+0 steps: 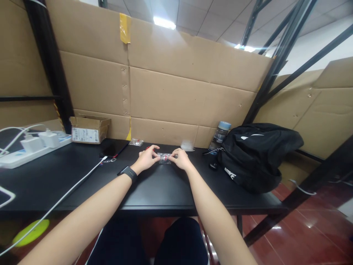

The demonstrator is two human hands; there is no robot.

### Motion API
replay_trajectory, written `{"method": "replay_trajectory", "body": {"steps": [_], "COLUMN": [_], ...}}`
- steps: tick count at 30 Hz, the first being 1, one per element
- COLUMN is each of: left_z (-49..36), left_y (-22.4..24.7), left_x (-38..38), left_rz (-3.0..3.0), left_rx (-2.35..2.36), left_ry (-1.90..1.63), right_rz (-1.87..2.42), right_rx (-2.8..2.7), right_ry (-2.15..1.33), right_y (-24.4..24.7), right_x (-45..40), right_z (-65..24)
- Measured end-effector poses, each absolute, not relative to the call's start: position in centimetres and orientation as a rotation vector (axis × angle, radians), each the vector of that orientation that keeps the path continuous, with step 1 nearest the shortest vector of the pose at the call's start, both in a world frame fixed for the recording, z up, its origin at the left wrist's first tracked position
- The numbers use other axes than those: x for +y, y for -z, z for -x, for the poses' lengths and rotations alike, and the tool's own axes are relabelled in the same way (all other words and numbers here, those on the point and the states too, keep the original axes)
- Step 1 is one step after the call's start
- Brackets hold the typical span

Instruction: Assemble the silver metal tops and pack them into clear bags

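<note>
A small clear plastic packet (pixel 164 158) with a bit of red inside lies on the black tabletop, stretched between my two hands. My left hand (pixel 146 159), with a dark watch on its wrist, pinches the packet's left end. At the right end, the thumb and fingers of my right hand (pixel 179 159) are closed on its edge. What exactly the packet contains is too small to make out. Something red shows just behind my left fingers. Farther back and to the left is a similar clear packet (pixel 136 142). A whitish translucent bundle (pixel 187 146) lies beyond my right hand.
To the right, a black backpack (pixel 256 158) stands beside a bottle with a blue lid (pixel 220 134). At the left are an open cardboard box (pixel 89 130), a phone (pixel 108 150), a white cable (pixel 74 184) and a power strip (pixel 35 150). A cardboard wall (pixel 176 92) closes the back.
</note>
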State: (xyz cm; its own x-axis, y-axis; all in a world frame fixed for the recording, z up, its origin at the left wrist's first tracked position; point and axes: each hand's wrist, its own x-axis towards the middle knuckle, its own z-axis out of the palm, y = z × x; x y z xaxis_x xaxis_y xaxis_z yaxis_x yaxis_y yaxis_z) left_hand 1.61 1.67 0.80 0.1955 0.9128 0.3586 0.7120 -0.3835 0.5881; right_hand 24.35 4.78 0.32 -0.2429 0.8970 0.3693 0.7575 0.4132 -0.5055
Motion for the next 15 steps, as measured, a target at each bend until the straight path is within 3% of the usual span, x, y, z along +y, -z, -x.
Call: {"method": "replay_trajectory", "body": {"steps": [9,15], "left_z": [-0.9,4.7], "left_y": [-0.8,-1.8], "left_x": [2.3,3.7], "left_rz": [-2.139,-2.145], "left_rx": [1.619,1.990], "left_ry": [-0.881,-0.673], "right_rz": [1.422,1.424], "right_rx": [-2.035,-1.972], "right_ry": [-0.318,-0.357], "right_y": [-0.7,-0.6], "right_x": [3.9,3.7], "right_z": [-23.5,-23.5]}}
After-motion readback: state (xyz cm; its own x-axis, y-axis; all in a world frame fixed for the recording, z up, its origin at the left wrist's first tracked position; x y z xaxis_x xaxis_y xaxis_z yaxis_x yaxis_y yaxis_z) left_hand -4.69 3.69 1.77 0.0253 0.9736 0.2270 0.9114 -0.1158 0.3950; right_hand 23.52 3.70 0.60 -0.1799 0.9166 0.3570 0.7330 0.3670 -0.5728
